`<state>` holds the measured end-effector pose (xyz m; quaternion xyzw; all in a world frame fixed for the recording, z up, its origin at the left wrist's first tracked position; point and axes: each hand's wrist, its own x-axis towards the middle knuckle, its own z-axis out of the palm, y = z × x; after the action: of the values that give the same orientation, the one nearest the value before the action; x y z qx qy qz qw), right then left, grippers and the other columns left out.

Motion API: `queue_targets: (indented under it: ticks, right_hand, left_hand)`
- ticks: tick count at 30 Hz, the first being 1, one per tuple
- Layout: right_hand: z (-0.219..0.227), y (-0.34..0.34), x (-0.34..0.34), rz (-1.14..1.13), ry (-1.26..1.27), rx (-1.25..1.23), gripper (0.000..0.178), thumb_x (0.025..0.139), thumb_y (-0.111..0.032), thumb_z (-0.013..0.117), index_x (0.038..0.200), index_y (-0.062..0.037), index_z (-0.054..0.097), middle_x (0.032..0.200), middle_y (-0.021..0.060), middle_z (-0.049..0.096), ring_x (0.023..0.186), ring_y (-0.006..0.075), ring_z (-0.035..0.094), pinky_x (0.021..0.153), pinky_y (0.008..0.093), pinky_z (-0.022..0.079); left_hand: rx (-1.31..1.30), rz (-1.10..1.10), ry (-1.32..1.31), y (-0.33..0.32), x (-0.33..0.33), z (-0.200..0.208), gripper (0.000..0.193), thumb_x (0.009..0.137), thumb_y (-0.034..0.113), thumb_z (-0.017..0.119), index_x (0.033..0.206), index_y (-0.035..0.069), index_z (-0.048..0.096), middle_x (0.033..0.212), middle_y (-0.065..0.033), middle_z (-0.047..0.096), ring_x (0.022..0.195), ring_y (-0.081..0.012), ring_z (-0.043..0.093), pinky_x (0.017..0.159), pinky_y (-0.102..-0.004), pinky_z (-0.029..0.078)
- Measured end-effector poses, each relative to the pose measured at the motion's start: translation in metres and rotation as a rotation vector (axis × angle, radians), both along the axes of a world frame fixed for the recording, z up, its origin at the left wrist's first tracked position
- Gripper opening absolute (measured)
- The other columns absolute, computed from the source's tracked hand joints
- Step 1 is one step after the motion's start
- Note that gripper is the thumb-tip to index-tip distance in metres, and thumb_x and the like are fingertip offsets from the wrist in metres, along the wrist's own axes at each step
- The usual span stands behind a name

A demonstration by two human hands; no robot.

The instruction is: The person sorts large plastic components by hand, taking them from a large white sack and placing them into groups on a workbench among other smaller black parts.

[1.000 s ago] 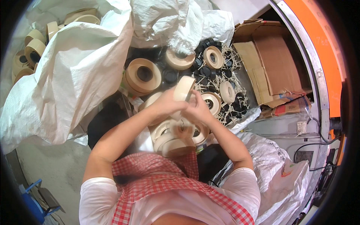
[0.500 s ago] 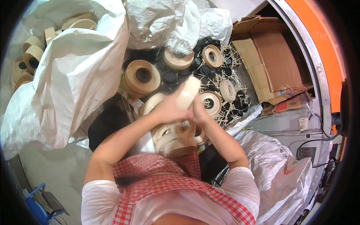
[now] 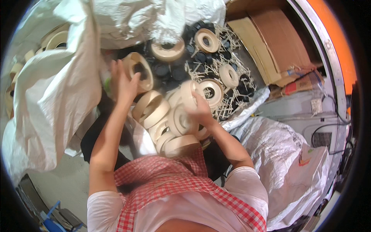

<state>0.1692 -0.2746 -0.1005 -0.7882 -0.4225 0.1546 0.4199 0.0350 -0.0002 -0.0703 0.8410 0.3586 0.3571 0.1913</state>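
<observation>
My left hand (image 3: 124, 86) grips the near left side of a large beige flanged ring (image 3: 148, 82), its thumb toward the dark centre and its fingers along the outer wall. That ring is tilted up. My right hand (image 3: 201, 110) holds a smaller beige ring (image 3: 187, 94) by its right side, above the heap; motion blurs it a little. Below and between the hands lies a pile of similar rings, one thick ring (image 3: 182, 145) resting nearest my apron. Another flanged ring (image 3: 217, 94) lies just right of the right hand's ring.
Black round caps (image 3: 179, 72) and thin off-white sticks (image 3: 220, 112) cover the surface beyond. A white woven sack (image 3: 58, 100) with more rings stands at left. An open cardboard box (image 3: 266, 42) sits far right; a crumpled white sack (image 3: 274, 166) lies near right.
My hands have parted. The left has moved left and far onto the large ring, which is now tilted. The right keeps a beige ring, lower and more side-on. The view has shifted slightly.
</observation>
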Motion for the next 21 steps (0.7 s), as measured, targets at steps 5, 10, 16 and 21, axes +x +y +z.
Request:
queue_targets:
  ticks: [5, 10, 16, 21]
  right_hand:
    - [0.077, 0.02, -0.039, -0.038, 0.152, 0.084, 0.055, 0.071, -0.019, 0.073, 0.12, -0.0024, 0.053, 0.102, 0.0161, 0.06, 0.095, 0.0291, 0.058, 0.088, 0.0388, 0.044]
    - [0.05, 0.015, 0.016, -0.133, -0.298, 0.111, 0.038, 0.078, -0.019, 0.065, 0.111, -0.0021, 0.057, 0.101, 0.013, 0.06, 0.09, 0.0258, 0.057, 0.087, 0.04, 0.041]
    - [-0.118, -0.108, 0.204, -1.325, 0.769, 0.218, 0.04, 0.082, -0.031, 0.064, 0.099, 0.0057, 0.059, 0.098, 0.0152, 0.061, 0.074, 0.0221, 0.059, 0.057, 0.0378, 0.046]
    - [-0.161, -0.121, 0.228, -1.474, 0.517, -0.18, 0.025, 0.072, -0.02, 0.073, 0.078, 0.0021, 0.062, 0.066, 0.0114, 0.06, 0.044, 0.0208, 0.052, 0.037, 0.0337, 0.038]
  left_hand:
    - [-1.395, -0.476, -0.469, -0.059, 0.003, 0.038, 0.054, 0.081, 0.015, 0.068, 0.129, 0.004, 0.044, 0.119, -0.009, 0.053, 0.112, -0.0207, 0.051, 0.092, -0.0343, 0.044]
    - [-1.529, -0.553, -0.315, -0.091, 0.018, 0.052, 0.053, 0.078, 0.005, 0.065, 0.126, 0.001, 0.044, 0.113, -0.0099, 0.058, 0.099, -0.0163, 0.059, 0.083, -0.031, 0.05]
    - [-1.502, -0.503, -0.296, -0.091, 0.021, 0.03, 0.059, 0.074, 0.004, 0.068, 0.127, 0.001, 0.041, 0.112, -0.0087, 0.056, 0.098, -0.0163, 0.057, 0.084, -0.0298, 0.049]
    - [-1.138, -0.306, -0.075, -0.075, 0.022, 0.006, 0.072, 0.073, 0.007, 0.065, 0.135, -0.001, 0.028, 0.121, -0.0172, 0.05, 0.111, -0.023, 0.051, 0.092, -0.0325, 0.043]
